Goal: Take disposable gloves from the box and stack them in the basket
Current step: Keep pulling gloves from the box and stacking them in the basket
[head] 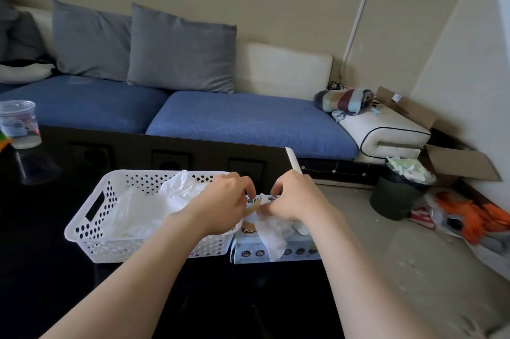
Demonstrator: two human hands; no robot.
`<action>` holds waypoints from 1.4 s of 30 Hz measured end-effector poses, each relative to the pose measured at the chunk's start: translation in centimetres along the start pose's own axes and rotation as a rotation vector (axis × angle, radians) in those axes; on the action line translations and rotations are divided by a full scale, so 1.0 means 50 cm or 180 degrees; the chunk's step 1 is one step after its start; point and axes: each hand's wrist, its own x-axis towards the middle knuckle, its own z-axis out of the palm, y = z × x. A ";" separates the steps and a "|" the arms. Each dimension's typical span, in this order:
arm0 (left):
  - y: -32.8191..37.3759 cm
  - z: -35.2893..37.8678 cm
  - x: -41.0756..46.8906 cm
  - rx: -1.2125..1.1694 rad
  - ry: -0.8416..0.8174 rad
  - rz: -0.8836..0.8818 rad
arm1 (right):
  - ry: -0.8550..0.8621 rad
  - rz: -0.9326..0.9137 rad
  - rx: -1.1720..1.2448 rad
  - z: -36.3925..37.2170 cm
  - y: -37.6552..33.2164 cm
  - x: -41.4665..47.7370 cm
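Observation:
A white perforated basket (91,217) stands on the black table and holds crumpled clear gloves (143,208). To its right sits the light-blue glove box (292,251), with a clear glove (273,236) hanging out of its top and down its front. My right hand (296,197) is over the box, its curled fingers pinching the glove at the opening. Reaching across the basket's right end, my left hand (220,200) has its fingers curled at the box's top edge. Whether they hold the box or the glove is hidden.
A clear plastic cup (19,123) stands at the table's far left. A blue sofa with grey cushions (179,48) runs behind the table. On the floor to the right are a dark bin (397,195), cardboard boxes and an orange toy (474,217).

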 end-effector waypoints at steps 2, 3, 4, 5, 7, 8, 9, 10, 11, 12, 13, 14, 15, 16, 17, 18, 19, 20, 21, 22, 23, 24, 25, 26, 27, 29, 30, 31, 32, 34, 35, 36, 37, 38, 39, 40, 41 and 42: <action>0.006 0.003 0.003 0.0002 0.0022 0.0024 | -0.0094 0.0044 -0.0054 0.021 0.004 0.010; 0.009 0.005 0.004 0.0003 0.0025 0.0045 | -0.0168 0.0060 -0.0081 0.031 0.008 0.016; 0.011 0.005 0.005 -0.0006 0.0026 0.0057 | -0.0226 0.0052 -0.0082 0.038 0.010 0.021; 0.011 0.005 0.005 -0.0029 0.0023 0.0052 | -0.0265 0.0032 -0.0031 0.043 0.014 0.026; 0.005 0.004 0.006 -0.0125 0.0023 0.0000 | -0.0291 -0.0019 0.0138 0.043 0.023 0.035; 0.002 0.003 0.007 -0.0165 0.0037 -0.0021 | -0.0297 -0.0061 0.0282 0.039 0.028 0.038; -0.002 0.003 0.007 -0.0194 0.0053 -0.0041 | -0.0273 -0.0120 0.0494 0.032 0.031 0.038; -0.005 0.002 0.007 -0.0229 0.0079 -0.0052 | -0.0215 -0.0175 0.0781 0.025 0.032 0.035; -0.008 0.003 0.007 -0.0271 0.0108 -0.0076 | -0.0156 -0.0192 0.1102 0.017 0.030 0.031; -0.011 0.004 0.006 -0.0330 0.0139 -0.0110 | -0.0079 -0.0186 0.1392 0.011 0.028 0.027; -0.013 0.003 0.007 -0.0387 0.0163 -0.0152 | -0.0020 -0.0164 0.1648 0.006 0.026 0.024; -0.013 0.002 0.007 -0.0435 0.0193 -0.0179 | 0.0011 -0.0150 0.1875 0.002 0.024 0.022; -0.012 0.002 0.008 -0.0455 0.0232 -0.0202 | 0.0036 -0.0177 0.2073 -0.001 0.021 0.019; -0.009 0.001 0.009 -0.0486 0.0274 -0.0220 | 0.0054 -0.0190 0.2246 -0.006 0.018 0.016; -0.005 0.000 0.010 -0.0555 0.0302 -0.0268 | 0.0087 -0.0193 0.2409 -0.009 0.014 0.016; 0.002 -0.004 0.010 -0.0687 0.0332 -0.0333 | 0.0137 -0.0170 0.2538 -0.011 0.011 0.016; 0.008 -0.009 0.010 -0.0867 0.0357 -0.0408 | 0.0172 -0.0140 0.2620 -0.012 0.009 0.015; 0.014 -0.016 0.008 -0.1089 0.0394 -0.0457 | 0.0214 -0.0104 0.2655 -0.013 0.004 0.012; 0.020 -0.023 0.005 -0.1353 0.0435 -0.0455 | 0.0251 -0.0075 0.2717 -0.009 0.004 0.016; 0.027 -0.031 0.001 -0.1649 0.0451 -0.0389 | 0.0260 -0.0051 0.2773 -0.009 0.002 0.017; 0.036 -0.039 -0.004 -0.1963 0.0426 -0.0285 | 0.0235 -0.0055 0.2835 -0.009 0.002 0.018; 0.045 -0.046 -0.009 -0.2273 0.0370 -0.0192 | 0.0185 -0.0076 0.2894 -0.013 -0.001 0.014; 0.052 -0.050 -0.012 -0.2546 0.0323 -0.0145 | 0.0131 -0.0123 0.2962 -0.013 -0.001 0.015; 0.058 -0.051 -0.014 -0.2691 0.0311 -0.0128 | 0.0080 -0.0176 0.3020 -0.014 -0.002 0.015; 0.061 -0.049 -0.013 -0.2715 0.0362 -0.0139 | 0.0081 -0.0243 0.3052 -0.014 -0.002 0.017; 0.057 -0.044 -0.008 -0.2558 0.0532 -0.0136 | 0.0169 -0.0333 0.3007 -0.016 -0.006 0.014; 0.054 -0.044 -0.007 -0.2523 0.0571 -0.0135 | 0.0210 -0.0345 0.2977 -0.018 -0.009 0.011; 0.049 -0.043 -0.006 -0.2541 0.0590 -0.0145 | 0.0242 -0.0346 0.2942 -0.016 -0.009 0.012; 0.045 -0.044 -0.005 -0.2569 0.0618 -0.0161 | 0.0266 -0.0324 0.2920 -0.015 -0.009 0.012; 0.043 -0.046 -0.004 -0.2662 0.0705 -0.0192 | 0.0262 -0.0303 0.2969 -0.017 -0.011 0.009; 0.043 -0.046 -0.003 -0.2717 0.0756 -0.0208 | 0.0215 -0.0330 0.2974 -0.018 -0.010 0.008; 0.044 -0.048 -0.002 -0.2753 0.0816 -0.0233 | 0.0134 -0.0380 0.2931 -0.019 -0.009 0.009; 0.042 -0.048 0.000 -0.2773 0.0898 -0.0273 | 0.0045 -0.0450 0.2845 -0.020 -0.007 0.010; 0.042 -0.050 0.001 -0.2782 0.0996 -0.0317 | -0.0061 -0.0509 0.2752 -0.020 -0.006 0.009; 0.039 -0.050 0.002 -0.2791 0.1082 -0.0358 | -0.0142 -0.0518 0.2678 -0.019 -0.004 0.010; 0.039 -0.052 0.002 -0.2807 0.1147 -0.0390 | -0.0184 -0.0469 0.2634 -0.018 -0.002 0.011; 0.037 -0.052 0.002 -0.2814 0.1200 -0.0417 | -0.0218 -0.0388 0.2613 -0.018 0.000 0.010; 0.036 -0.052 0.002 -0.2829 0.1231 -0.0437 | -0.0257 -0.0339 0.2570 -0.017 0.002 0.008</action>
